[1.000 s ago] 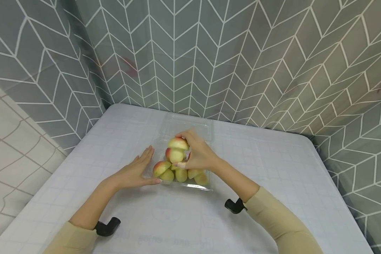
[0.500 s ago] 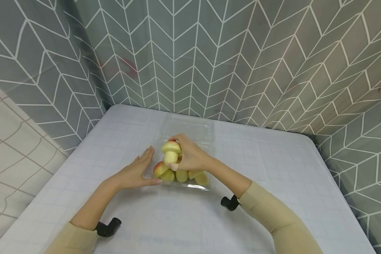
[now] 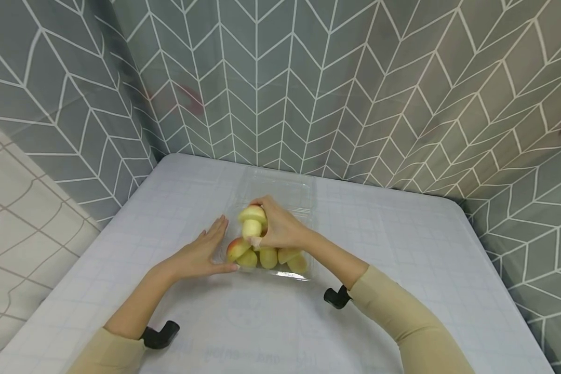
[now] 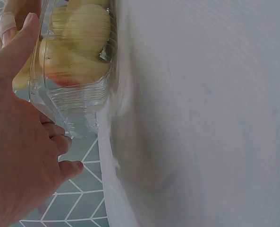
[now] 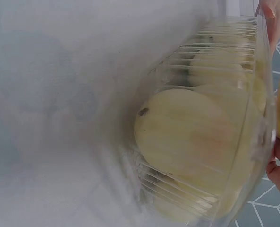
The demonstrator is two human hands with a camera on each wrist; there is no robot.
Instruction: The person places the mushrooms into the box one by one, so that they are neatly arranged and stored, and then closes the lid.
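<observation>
A clear plastic clamshell box (image 3: pixel 296 276) stands open, its lid folded back. My right hand (image 3: pixel 282 228) grips a yellow, mushroom-shaped piece (image 3: pixel 251 227) with a reddish cap, its thumb low by the stem and its fingers at the cap. The piece stands upright above the box's left side, over other such pieces (image 3: pixel 267 258); whether it touches them cannot be told. My left hand (image 3: pixel 191 259) lies along the box's left wall, fingers straight and thumb at the front corner. In the left wrist view, the ribbed wall (image 4: pixel 78 97) shows close beside that hand's fingers.
The box's clear lid (image 3: pixel 278 187) lies toward the back of the white-covered table (image 3: pixel 378 244). A grey curtain with white lines (image 3: pixel 308 93) hangs behind it. Black curved camera mounts (image 3: pixel 161 335) sit at both wrists.
My right hand has moved left with the mushroom-shaped piece and settled over the box's left part. The left hand and the box have stayed in place.
</observation>
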